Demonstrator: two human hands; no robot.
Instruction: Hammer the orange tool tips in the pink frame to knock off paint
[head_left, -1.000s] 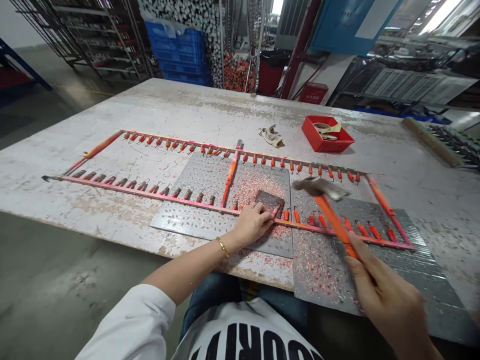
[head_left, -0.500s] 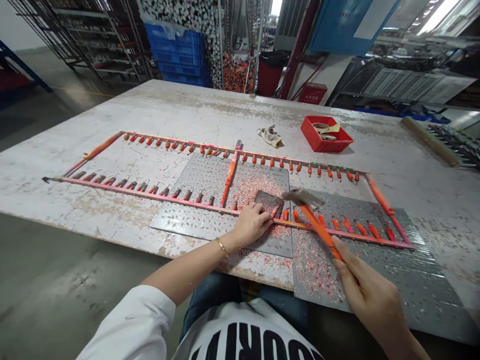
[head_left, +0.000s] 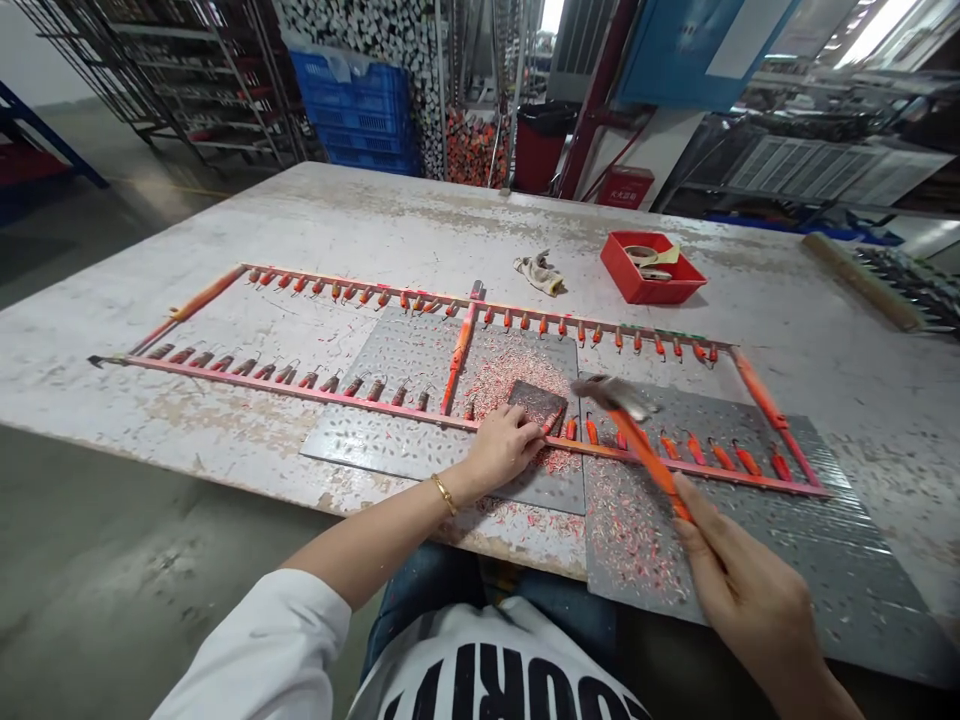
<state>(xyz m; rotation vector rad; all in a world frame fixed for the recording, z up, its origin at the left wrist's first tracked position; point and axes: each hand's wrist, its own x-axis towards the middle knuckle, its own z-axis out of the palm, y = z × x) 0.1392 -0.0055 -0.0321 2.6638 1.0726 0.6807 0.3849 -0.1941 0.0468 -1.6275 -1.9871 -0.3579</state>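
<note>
A long rectangular rack (head_left: pixel 315 392) coated in orange-red paint lies flat on the table, with rows of small hooks along both long bars. My left hand (head_left: pixel 504 446) is closed on the near bar, its fingers pressed beside a small dark metal block (head_left: pixel 537 403). My right hand (head_left: pixel 742 585) grips the orange handle of a hammer (head_left: pixel 637 440). The hammer's steel head (head_left: pixel 611 393) hovers blurred just above the hooks to the right of the block. Red and white paint chips (head_left: pixel 517 372) lie scattered around.
Grey perforated metal plates (head_left: pixel 397 360) lie under the rack. A red tray (head_left: pixel 651 266) holding tape rolls and a crumpled glove (head_left: pixel 538 271) sit further back. A wooden-backed brush (head_left: pixel 862 280) lies at the far right. Blue crates (head_left: pixel 352 95) and shelving stand beyond the table.
The hammer swung down and leftward from a raised position toward the hooks by the block, then lifted slightly. My left hand has stayed on the bar.
</note>
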